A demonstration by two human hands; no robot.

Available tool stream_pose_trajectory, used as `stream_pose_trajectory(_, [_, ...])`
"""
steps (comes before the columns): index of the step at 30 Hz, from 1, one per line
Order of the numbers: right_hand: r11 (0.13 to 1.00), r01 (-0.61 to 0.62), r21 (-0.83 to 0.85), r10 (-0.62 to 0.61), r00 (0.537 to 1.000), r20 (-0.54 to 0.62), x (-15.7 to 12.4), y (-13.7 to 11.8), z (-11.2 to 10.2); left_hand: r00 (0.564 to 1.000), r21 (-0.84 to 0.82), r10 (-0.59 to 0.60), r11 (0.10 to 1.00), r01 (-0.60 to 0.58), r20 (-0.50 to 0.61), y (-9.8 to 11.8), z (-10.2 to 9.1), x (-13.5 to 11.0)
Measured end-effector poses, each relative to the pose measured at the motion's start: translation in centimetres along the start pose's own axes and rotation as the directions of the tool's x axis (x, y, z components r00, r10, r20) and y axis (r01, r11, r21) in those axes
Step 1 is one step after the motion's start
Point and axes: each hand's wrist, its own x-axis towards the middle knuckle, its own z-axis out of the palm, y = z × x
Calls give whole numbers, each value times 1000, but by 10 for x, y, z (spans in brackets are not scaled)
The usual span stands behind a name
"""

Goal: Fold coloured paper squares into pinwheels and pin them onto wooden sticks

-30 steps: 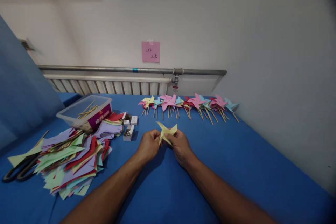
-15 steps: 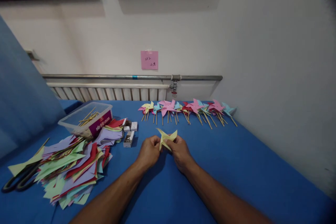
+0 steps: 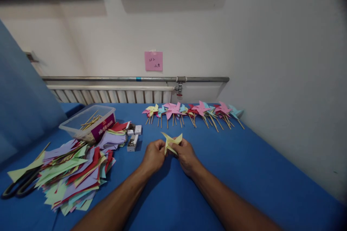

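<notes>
Between my two hands is a yellow paper pinwheel [image 3: 172,140], its pointed blades folded in toward the middle. My right hand [image 3: 185,155] is closed on it, the thumb pressing near its centre. On the other side, my left hand [image 3: 154,156] is closed with its fingertips at the pinwheel's left edge; whatever those fingers pinch behind the paper is hidden. Both hands are held over the blue table cover [image 3: 168,202]. Ahead lies a row of pinwheels on sticks, among them a pink pinwheel [image 3: 172,109].
At left lies a pile of coloured paper pieces [image 3: 73,177] beside black-handled scissors [image 3: 23,186]. Behind it stands a clear plastic box [image 3: 73,122] of thin sticks. Small open boxes of pins [image 3: 132,143] sit nearer the middle. A wall with a pipe [image 3: 114,79] closes off the back.
The view has shifted very slightly. Both hands keep the same hold on the yellow pinwheel, with no other visible movement.
</notes>
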Motion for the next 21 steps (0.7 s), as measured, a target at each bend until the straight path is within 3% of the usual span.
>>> stream_pose_trajectory(8, [1000, -7, -11, 7, 1000, 6, 0, -1, 1, 1000, -6, -20, 1000, 20, 1, 0, 1, 0])
stream_pose_trajectory(16, [1000, -22, -19, 22, 999, 29, -3, -8, -1, 991, -50, -85, 995, 90, 105, 5, -8, 3])
stream_pose_trajectory(21, [1000, -28, -5, 28, 997, 73, -5, -12, -3, 991, -144, -123, 981, 128, 45, 6, -9, 6])
